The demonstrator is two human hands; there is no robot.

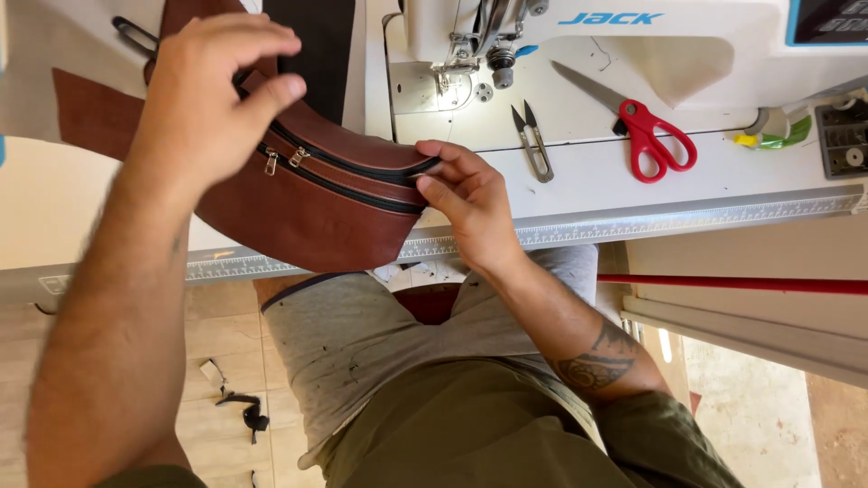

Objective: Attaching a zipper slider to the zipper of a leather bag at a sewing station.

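A brown leather pouch [316, 194] with two dark zippers is held at the front edge of the white sewing table [588, 185], partly overhanging the lap. The left hand [212, 95] is closed over the pouch's upper left end, fingers curled around the top; what lies under the palm is hidden. The right hand [466, 203] is pinched on the pouch's right tip, where the zippers end, thumb and fingers pressed together on the leather. Two metal zipper pulls [282, 160] are seen side by side near the left hand. On the table, to the right of the pouch, small thread snips [535, 143] and red-handled scissors [637, 126] are laid apart from each other. The sewing machine [579, 27] is set behind them. Dark scraps [246, 411], probably offcuts, are scattered on the tiled floor below.
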